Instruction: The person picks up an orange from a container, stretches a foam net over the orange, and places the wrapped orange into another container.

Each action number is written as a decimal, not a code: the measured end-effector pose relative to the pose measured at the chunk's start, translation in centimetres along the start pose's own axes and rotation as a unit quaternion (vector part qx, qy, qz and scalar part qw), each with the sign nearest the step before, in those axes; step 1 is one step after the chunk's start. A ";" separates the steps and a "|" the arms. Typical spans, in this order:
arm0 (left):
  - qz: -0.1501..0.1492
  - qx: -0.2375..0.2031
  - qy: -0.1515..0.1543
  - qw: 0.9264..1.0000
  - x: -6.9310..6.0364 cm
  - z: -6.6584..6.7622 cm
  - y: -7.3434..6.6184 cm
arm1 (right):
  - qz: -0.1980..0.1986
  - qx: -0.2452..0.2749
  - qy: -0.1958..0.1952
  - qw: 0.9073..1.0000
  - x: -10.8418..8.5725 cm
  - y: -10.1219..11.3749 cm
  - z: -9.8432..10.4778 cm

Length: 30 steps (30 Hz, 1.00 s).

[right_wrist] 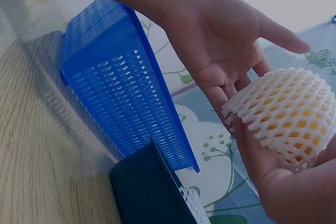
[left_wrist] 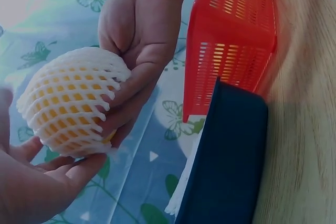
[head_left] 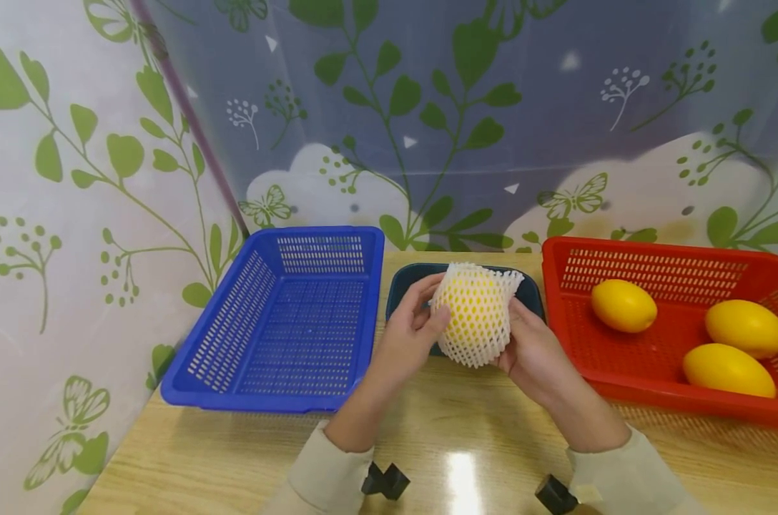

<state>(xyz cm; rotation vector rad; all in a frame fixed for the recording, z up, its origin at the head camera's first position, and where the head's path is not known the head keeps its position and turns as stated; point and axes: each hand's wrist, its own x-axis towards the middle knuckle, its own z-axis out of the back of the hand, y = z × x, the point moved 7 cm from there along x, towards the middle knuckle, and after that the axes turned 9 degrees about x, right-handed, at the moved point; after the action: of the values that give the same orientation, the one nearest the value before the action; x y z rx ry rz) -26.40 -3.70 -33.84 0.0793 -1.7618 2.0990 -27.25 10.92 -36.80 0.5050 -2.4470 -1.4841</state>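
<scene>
A yellow lemon in a white foam net [head_left: 471, 315] is held up between both hands, above a dark teal tray [head_left: 410, 272]. The left hand [head_left: 410, 330] holds it from the left, its thumb on the front of the net and fingers behind. From the other side the right hand [head_left: 538, 352] grips it, fingers partly hidden behind the fruit. The net's loose, open edge flares at the upper right in the head view. In the left wrist view the netted lemon [left_wrist: 73, 100] sits between the fingers of both hands.
To the left stands a blue basket [head_left: 363, 390] with nothing visible in it. A red basket [head_left: 595, 379] on the right holds three lemons [head_left: 623, 305]. More white foam netting [right_wrist: 193, 203] shows inside the tray. A patterned curtain [head_left: 395, 143] hangs behind the wooden table [head_left: 453, 443].
</scene>
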 end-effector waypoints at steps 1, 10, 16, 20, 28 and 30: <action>0.002 0.012 0.011 1.000 0.0 -0.2 0.1 | -0.002 -0.004 -0.004 1.000 0.0 -0.1 0.0; 0.015 0.082 -0.003 0.997 -0.2 -0.2 0.4 | -0.028 -0.013 -0.005 1.000 -0.2 -0.5 -0.1; 0.018 0.108 -0.025 0.994 -0.4 0.0 0.1 | -0.038 -0.034 0.005 0.999 -0.2 -0.4 -0.2; 0.022 0.108 -0.029 0.994 -0.4 0.1 0.0 | -0.045 -0.105 0.004 0.993 -0.2 -0.2 0.0; 0.027 0.097 -0.019 0.995 -0.3 0.1 0.0 | 0.043 -0.250 -0.025 0.967 0.2 1.8 2.3; 0.031 0.092 -0.015 0.995 -0.3 0.0 0.1 | 0.053 -0.176 0.003 0.983 2.2 0.6 4.7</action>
<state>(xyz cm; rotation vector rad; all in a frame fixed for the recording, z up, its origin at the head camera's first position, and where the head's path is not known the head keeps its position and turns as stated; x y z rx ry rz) -26.19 -3.78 -34.04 0.1083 -1.6026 2.3116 -31.14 14.06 -38.34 0.3015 -2.1012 -1.8108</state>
